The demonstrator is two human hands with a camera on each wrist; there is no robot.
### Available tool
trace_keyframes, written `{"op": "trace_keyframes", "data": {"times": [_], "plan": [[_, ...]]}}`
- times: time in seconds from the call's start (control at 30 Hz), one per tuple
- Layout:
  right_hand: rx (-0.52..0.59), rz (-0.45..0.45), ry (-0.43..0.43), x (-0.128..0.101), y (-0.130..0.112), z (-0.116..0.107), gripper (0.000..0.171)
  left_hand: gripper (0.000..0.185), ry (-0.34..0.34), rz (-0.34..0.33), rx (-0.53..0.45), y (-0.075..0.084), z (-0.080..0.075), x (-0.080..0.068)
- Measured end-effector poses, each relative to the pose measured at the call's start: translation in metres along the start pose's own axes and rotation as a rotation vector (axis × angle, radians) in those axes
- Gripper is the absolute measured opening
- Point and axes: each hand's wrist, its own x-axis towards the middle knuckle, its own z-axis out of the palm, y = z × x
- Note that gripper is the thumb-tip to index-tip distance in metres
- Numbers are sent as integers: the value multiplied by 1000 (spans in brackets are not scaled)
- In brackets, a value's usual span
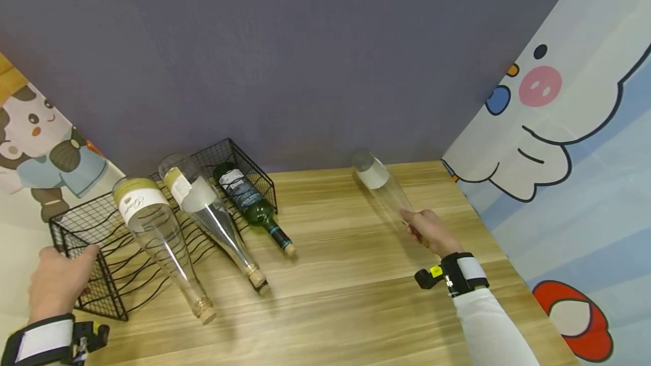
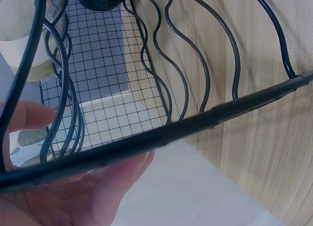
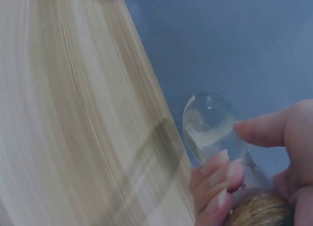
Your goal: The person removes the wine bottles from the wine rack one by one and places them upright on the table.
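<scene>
A clear glass bottle (image 1: 381, 188) with a white label is lifted by its neck above the right part of the wooden worktop (image 1: 356, 275), base tilted up and away toward the purple wall (image 1: 305, 44); the right hand (image 1: 429, 233) holds it, grip narrow, fingers (image 3: 220, 174) and thumb curled round the neck just above the cork (image 3: 261, 211); the left hand (image 1: 58, 284) grips the near left corner of a black wire rack (image 1: 102, 275) at the worktop's left end, thumb over the top bar and fingers (image 2: 112, 182) beneath it; three bottles lie in the rack with necks pointing toward the viewer: a clear one with a cream label (image 1: 157, 236) nearest the left hand, a second clear one (image 1: 213, 219) beside it, and a dark green one (image 1: 249, 202) farthest right, its neck reaching onto the worktop; both wrists wear strapped cameras; cartoon-printed panels (image 1: 559, 129) stand at the worktop's left and right sides.
</scene>
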Motion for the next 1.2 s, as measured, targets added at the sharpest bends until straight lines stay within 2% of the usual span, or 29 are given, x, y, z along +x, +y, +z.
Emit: {"op": "trace_keyframes", "data": {"times": [0.5,0.7,0.77,0.87,0.93,1.07,1.2], "plan": [[-64,17,16,1,6,4,34,86,11,10,-3,1,1,0],[-61,7,-28,3,7,1,26,85,13,14,0,0,1,-1],[-52,-2,-83,3,7,-3,37,85,12,9,-3,0,1,-1],[-43,-9,-182,2,6,-9,66,85,16,9,-5,0,1,-1],[-37,6,-217,1,5,-12,73,85,16,6,-8,0,2,-1],[-30,18,-181,-3,3,-13,73,85,16,-1,-8,0,1,-1],[-20,-48,-125,-3,2,-15,72,86,17,3,-7,-1,1,0]]}}
